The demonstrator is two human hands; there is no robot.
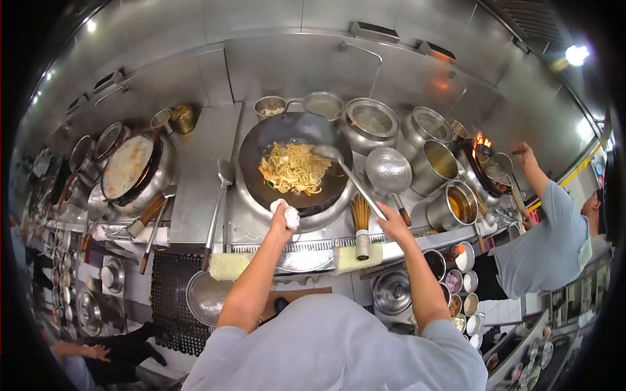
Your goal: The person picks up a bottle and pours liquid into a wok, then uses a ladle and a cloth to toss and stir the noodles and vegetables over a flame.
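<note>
In front of me a dark wok (257,146) sits on a burner, with noodles (295,168) and bits of vegetable in it. My left hand (283,217) is closed round a folded white cloth (291,217) at the wok's near rim; whether the fingers also grip the rim is hidden. A long-handled ladle (352,177) is held by its handle end in my right hand (393,223). Its bowl rests at the right side of the noodles, inside the wok. Between my hands, a bamboo wok brush (360,218) stands at the counter's front edge.
Right of the wok lie a perforated strainer (388,171) and several metal pots (435,161). A spatula (218,202) leans on the left counter. Further left is another wok (130,168) with pale, foamy contents. At the far right a co-worker (544,241) works by a flaming wok (482,156).
</note>
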